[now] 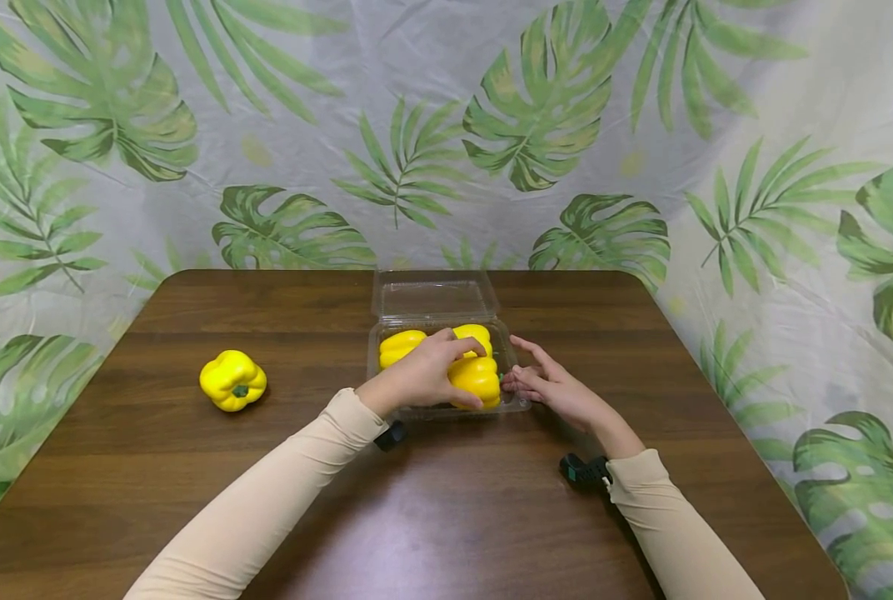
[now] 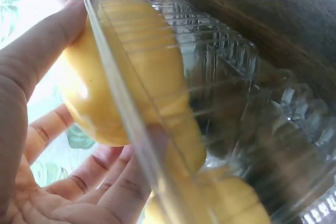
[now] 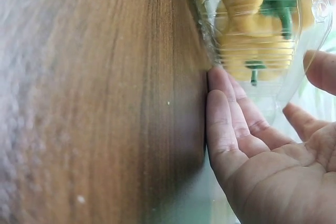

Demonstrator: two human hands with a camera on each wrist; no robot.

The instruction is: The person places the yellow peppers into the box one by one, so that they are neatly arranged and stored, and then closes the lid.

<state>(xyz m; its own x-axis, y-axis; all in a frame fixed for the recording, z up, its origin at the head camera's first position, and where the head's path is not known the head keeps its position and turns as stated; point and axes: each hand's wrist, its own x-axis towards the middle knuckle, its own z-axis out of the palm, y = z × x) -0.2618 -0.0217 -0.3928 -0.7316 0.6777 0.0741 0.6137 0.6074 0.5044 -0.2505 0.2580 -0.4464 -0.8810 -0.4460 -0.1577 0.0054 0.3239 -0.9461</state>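
A clear plastic clamshell box (image 1: 426, 410) lies on the table with its lid (image 1: 435, 297) folded back. Inside are several yellow bell peppers, one at the left (image 1: 401, 347) and one at the back right (image 1: 473, 335). My left hand (image 1: 433, 371) reaches in over the near wall and grips the front yellow bell pepper (image 1: 478, 382), thumb on the near side and fingers across the far side. At the box's right side is my right hand (image 1: 559, 393), fingers extended, fingertips right at the wall. Green stems (image 3: 281, 6) show through that wall in the right wrist view.
Another yellow bell pepper (image 1: 232, 381) stands apart on the left of the brown wooden table (image 1: 319, 300). Behind the table hangs a leaf-patterned cloth (image 1: 431, 133). Each wrist wears a black camera mount, such as the right one (image 1: 584, 469).
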